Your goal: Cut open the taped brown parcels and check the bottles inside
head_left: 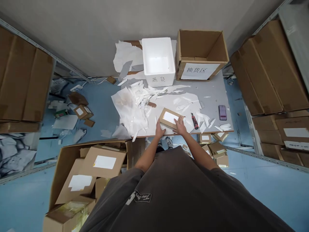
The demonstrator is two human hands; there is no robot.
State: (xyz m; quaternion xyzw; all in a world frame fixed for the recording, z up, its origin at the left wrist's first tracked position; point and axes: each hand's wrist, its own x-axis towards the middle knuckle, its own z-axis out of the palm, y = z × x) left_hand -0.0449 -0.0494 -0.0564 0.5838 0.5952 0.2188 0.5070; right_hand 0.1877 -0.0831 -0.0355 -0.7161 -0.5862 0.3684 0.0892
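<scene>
A small cardboard box (165, 122) with a white label (170, 117) on top lies near the table's front edge. My left hand (159, 130) grips its left end. At the right end, my right hand (180, 126) is closed around the box, fingers over the edge of the label. To the right of that hand lies a red and black utility knife (194, 121); whether its blade is out, I cannot tell. Torn white paper scraps (138, 106) are heaped on the left of the table (212, 95), with more scattered around the box and knife.
A white foam bin (159, 80) and an open cardboard carton (178, 69) stand at the table's back. A purple phone-like object (222, 112) lies at right. A large carton of boxes (60, 167) is at my left; several small boxes (218, 149) lie below the table's right side.
</scene>
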